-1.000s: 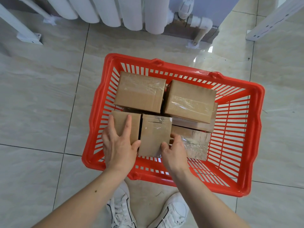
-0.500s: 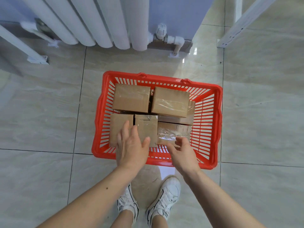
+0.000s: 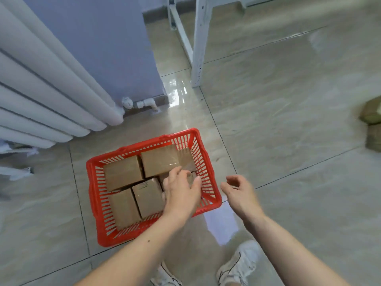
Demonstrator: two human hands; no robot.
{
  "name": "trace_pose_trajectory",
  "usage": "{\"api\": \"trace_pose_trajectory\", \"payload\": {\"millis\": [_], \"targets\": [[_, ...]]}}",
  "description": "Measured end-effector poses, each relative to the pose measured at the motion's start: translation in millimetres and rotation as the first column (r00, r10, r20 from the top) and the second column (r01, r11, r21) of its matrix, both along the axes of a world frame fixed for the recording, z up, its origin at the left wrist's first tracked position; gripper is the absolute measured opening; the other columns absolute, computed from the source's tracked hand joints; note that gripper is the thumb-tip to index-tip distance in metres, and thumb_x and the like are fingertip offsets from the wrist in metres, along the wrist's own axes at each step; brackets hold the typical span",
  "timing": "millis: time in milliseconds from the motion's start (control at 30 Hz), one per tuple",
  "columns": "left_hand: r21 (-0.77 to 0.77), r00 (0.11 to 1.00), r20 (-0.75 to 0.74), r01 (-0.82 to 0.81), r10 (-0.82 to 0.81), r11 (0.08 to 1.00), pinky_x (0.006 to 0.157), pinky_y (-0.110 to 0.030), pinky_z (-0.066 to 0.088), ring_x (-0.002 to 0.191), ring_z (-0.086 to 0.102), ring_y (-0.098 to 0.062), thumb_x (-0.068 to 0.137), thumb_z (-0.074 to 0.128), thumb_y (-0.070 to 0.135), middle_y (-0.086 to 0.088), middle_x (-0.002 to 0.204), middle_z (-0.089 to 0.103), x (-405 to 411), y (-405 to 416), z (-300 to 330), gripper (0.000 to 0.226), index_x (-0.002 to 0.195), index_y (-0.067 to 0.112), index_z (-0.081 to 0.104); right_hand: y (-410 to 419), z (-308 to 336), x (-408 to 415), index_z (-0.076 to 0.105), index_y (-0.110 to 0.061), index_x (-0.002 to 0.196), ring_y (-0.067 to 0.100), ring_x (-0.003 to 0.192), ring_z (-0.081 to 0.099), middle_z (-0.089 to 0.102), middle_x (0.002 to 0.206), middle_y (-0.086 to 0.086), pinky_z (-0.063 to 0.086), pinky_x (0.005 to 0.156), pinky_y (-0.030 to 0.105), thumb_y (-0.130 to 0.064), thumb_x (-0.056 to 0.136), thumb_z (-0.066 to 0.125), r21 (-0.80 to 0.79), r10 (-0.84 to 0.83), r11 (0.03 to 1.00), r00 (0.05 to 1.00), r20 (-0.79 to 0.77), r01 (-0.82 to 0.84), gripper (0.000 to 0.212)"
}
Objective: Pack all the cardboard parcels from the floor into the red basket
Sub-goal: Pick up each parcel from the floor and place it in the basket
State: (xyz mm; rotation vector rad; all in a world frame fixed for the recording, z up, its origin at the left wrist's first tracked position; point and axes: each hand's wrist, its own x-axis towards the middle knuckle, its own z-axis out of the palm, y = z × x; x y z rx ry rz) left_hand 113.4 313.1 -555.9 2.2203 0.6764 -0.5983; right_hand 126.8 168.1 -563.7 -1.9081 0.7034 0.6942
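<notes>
The red basket (image 3: 93, 195) stands on the tiled floor at centre left, filled with several brown cardboard parcels (image 3: 123, 174). My left hand (image 3: 181, 193) hovers above the basket's right half with fingers apart, holding nothing and hiding part of a taped parcel beneath it. My right hand (image 3: 240, 193) is outside the basket, just right of its rim, fingers loosely curled and empty. At the far right edge, blurred brown parcels (image 3: 372, 115) lie on the floor.
A white radiator (image 3: 47, 96) with its valve lines the wall at the left. White metal frame legs (image 3: 198, 44) stand at the top centre. My white shoes (image 3: 239, 263) are at the bottom. Open tile floor stretches to the right.
The view has swung right and pulled back, bringing parcels on the floor at the far right into sight. Both hands have lifted off the parcels; the right hand has left the basket.
</notes>
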Motion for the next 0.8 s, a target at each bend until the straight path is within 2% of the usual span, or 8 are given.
{"api": "trace_pose_trajectory", "payload": {"millis": [67,133,333,400,533,633,800], "targets": [[-0.030,0.999,0.002,0.048,-0.048,0.998,0.108,-0.032,0.031,0.132,0.039,-0.023,0.094,0.050,0.039,0.001,0.143,0.045,15.4,-32.3,6.4,0.038,0.125,0.018,0.059,-32.9,5.5,6.9,0.058,-0.017,0.121,0.012,0.102,0.059,0.061,0.115,-0.003,0.047,0.086,0.026,-0.021,0.092,0.060,-0.005,-0.049,0.999,0.999,-0.010,0.049,0.030],[-0.064,0.997,0.012,0.078,-0.077,0.995,0.106,-0.030,0.032,0.129,0.043,-0.021,0.094,0.050,0.038,0.000,0.137,0.050,29.0,-70.0,9.5,0.036,0.123,0.018,0.059,-69.8,11.6,16.0,0.058,-0.017,0.123,0.015,0.109,0.057,0.061,0.118,-0.003,0.047,0.092,0.031,-0.022,0.092,0.059,-0.016,-0.082,0.996,0.997,-0.012,0.082,0.032],[-0.137,0.991,0.013,0.132,-0.132,0.982,0.106,-0.032,0.035,0.127,0.046,-0.019,0.095,0.051,0.037,0.001,0.134,0.049,61.5,-202.5,18.9,0.034,0.121,0.018,0.059,-199.9,21.4,38.2,0.060,-0.017,0.116,0.012,0.090,0.060,0.059,0.096,-0.011,0.052,0.093,0.039,-0.021,0.091,0.061,0.005,-0.199,0.980,0.980,-0.005,0.199,0.026],[-0.152,0.990,0.004,0.137,-0.138,0.979,0.106,-0.033,0.036,0.127,0.046,-0.019,0.094,0.051,0.039,0.001,0.135,0.049,72.9,-247.6,19.7,0.034,0.121,0.019,0.060,-245.7,23.9,45.0,0.060,-0.018,0.114,0.015,0.094,0.060,0.059,0.096,-0.010,0.052,0.095,0.041,-0.022,0.090,0.061,0.014,-0.223,0.975,0.975,-0.003,0.223,0.024],[-0.193,0.984,0.010,0.178,-0.179,0.965,0.103,-0.032,0.039,0.124,0.048,-0.016,0.094,0.052,0.037,0.002,0.131,0.049,95.8,-324.8,24.2,0.032,0.118,0.017,0.062,-327.0,29.0,63.2,0.059,-0.020,0.110,0.017,0.091,0.058,0.059,0.098,-0.008,0.053,0.088,0.037,-0.024,0.090,0.062,0.012,-0.282,0.959,0.959,0.011,0.282,0.020],[-0.204,0.974,0.032,0.227,-0.225,0.952,0.103,-0.032,0.040,0.123,0.050,-0.016,0.094,0.053,0.035,0.001,0.130,0.050,119.3,-368.5,27.6,0.031,0.117,0.016,0.063,-373.2,32.1,80.0,0.059,-0.020,0.112,0.017,0.093,0.058,0.058,0.096,-0.010,0.053,0.094,0.041,-0.024,0.090,0.063,0.006,-0.342,0.940,0.939,0.020,0.342,0.022],[-0.179,0.958,0.037,0.286,-0.284,0.941,0.103,-0.035,0.041,0.120,0.052,-0.015,0.093,0.053,0.034,0.000,0.128,0.053,174.6,-429.1,33.7,0.031,0.115,0.015,0.065,-438.5,40.1,120.0,0.059,-0.020,0.110,0.019,0.095,0.059,0.057,0.095,-0.011,0.052,0.096,0.042,-0.024,0.089,0.062,-0.003,-0.392,0.920,0.919,0.033,0.392,0.022]]}}
